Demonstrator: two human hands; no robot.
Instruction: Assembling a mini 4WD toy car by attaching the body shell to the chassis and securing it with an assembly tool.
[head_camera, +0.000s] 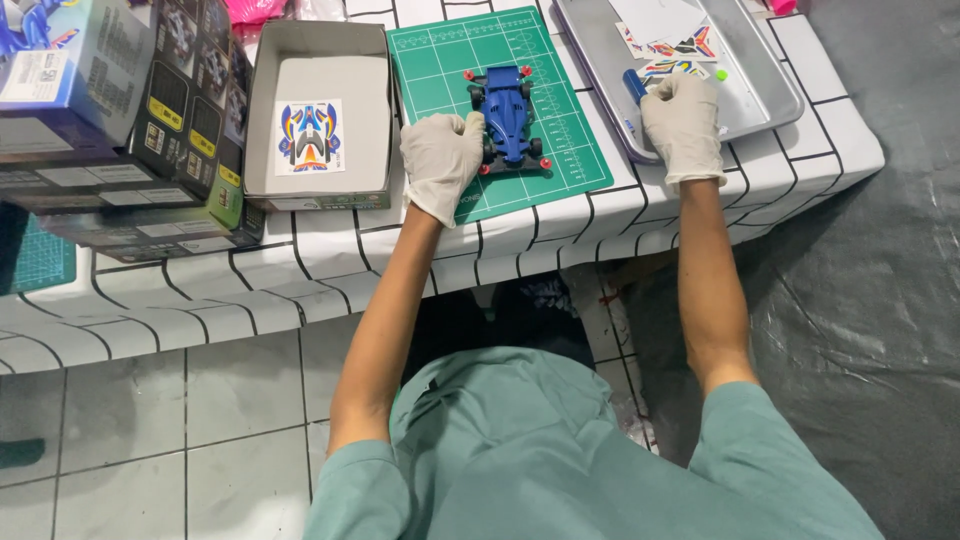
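A blue toy race car (511, 115) with red and black wheels sits on a green cutting mat (560, 150). My left hand (439, 160), in a white glove, rests on the mat with its fingers closed against the car's left side. Over the front edge of a metal tray (770, 95) is my gloved right hand (683, 122), closed around a blue-handled tool (635, 84). Colourful sticker pieces (672, 46) lie on the tray just beyond that hand.
An open grey box lid (370, 70) holding a sticker sheet (309, 136) lies left of the mat. Stacked model kit boxes (130, 110) stand at the far left. The table has a white cloth with black lines (300, 260). A grey tarp (880, 280) covers the floor at right.
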